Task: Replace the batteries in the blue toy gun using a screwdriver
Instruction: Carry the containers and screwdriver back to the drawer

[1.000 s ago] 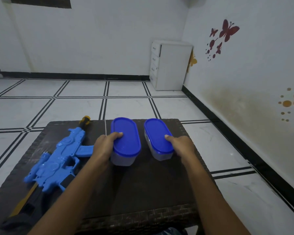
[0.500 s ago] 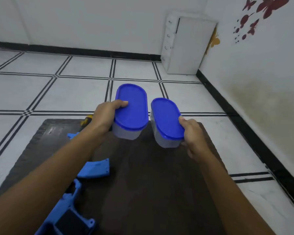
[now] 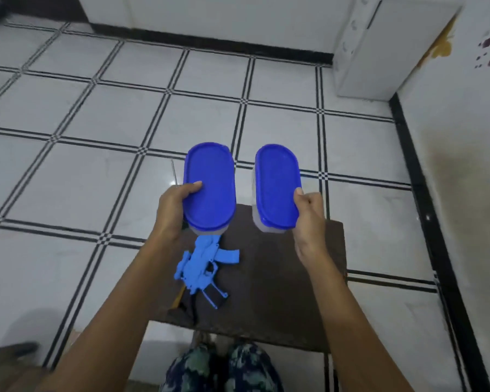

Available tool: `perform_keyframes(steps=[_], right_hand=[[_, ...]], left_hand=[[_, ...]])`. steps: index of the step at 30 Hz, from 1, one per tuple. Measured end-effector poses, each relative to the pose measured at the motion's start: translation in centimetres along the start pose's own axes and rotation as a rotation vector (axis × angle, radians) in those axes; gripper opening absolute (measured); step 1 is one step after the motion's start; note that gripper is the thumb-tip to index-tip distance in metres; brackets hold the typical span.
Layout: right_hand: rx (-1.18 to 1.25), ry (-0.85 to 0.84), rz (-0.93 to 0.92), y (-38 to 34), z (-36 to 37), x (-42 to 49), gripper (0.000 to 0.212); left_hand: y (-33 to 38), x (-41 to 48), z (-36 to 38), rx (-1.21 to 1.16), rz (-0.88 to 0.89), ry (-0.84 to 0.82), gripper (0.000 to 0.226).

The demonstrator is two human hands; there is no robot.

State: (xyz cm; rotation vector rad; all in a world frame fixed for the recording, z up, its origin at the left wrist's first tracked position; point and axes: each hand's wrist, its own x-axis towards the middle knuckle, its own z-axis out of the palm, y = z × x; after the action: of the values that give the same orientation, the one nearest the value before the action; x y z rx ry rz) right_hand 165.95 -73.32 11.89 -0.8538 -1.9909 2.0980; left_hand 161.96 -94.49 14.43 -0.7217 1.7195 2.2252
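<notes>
The tiled floor (image 3: 96,123) fills most of the view, blurred towards the edges. A white cabinet (image 3: 379,52) in the far right corner is cut off at the top. The dark table (image 3: 280,292) shows only in part: both forearms cross it, and its left edge is hidden behind the left arm. Patterned trousers (image 3: 224,369) are cut off by the bottom edge.

Two oval boxes with blue lids are held up side by side, apart, above the table's far edge. The left hand (image 3: 170,210) grips the left box (image 3: 210,188) with the thumb on the lid and the fingers hidden beneath. The right hand (image 3: 309,219) clamps the near right side of the right box (image 3: 277,188), thumb at the lid's rim. The lids cover nearly all of the pale bodies, so what is inside cannot be seen.

The blue toy gun (image 3: 201,267) lies flat on the left part of the table, its long axis running near to far. Its far end is hidden under the left box, and its curved magazine juts to the right. A yellow strip (image 3: 178,297) peeks from under its near end. A thin grey rod (image 3: 174,174) shows just beyond the left thumb; what it is cannot be told.
</notes>
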Motion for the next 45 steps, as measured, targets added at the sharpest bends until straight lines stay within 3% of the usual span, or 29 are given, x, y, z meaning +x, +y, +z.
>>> perform_keyframes(steps=[5, 10, 14, 20, 24, 29, 33, 41, 45], right_hand=[[-0.032, -0.11, -0.042, -7.1, 4.2, -4.9, 0.027], [-0.034, -0.126, -0.117, -11.0, 9.7, -7.3, 0.027], [-0.044, -0.12, -0.111, -12.3, 16.5, -7.7, 0.028], [0.047, -0.032, -0.058, -13.5, 30.1, -8.3, 0.028], [0.192, -0.012, 0.019, -13.9, 38.4, -8.6, 0.027], [0.197, -0.044, 0.069, -15.3, 46.1, -6.4, 0.029], [0.224, -0.038, 0.085, -17.1, 49.5, -2.6, 0.037], [0.317, -0.02, 0.132, -21.1, 51.3, 11.5, 0.021], [0.44, -0.12, 0.267, -25.5, 51.2, 22.2, 0.062]], left_hand=[[6.4, -5.5, -2.8, -0.035, 0.008, 0.053, 0.025], [11.4, -5.5, -6.9, -0.043, 0.053, 0.023, 0.036], [15.3, -2.1, -10.9, -0.08, 0.061, 0.023, 0.016], [23.5, 5.9, -19.2, -0.057, 0.036, -0.091, 0.006], [29.3, 10.5, -24.7, 0.023, 0.022, -0.117, 0.012], [35.1, 17.5, -28.8, 0.09, -0.009, -0.178, 0.012], [37.8, 22.6, -28.5, 0.081, -0.011, -0.205, 0.01], [42.8, 36.0, -19.9, 0.134, -0.04, -0.3, 0.019], [47.3, 44.3, -13.1, 0.195, -0.104, -0.316, 0.031]])
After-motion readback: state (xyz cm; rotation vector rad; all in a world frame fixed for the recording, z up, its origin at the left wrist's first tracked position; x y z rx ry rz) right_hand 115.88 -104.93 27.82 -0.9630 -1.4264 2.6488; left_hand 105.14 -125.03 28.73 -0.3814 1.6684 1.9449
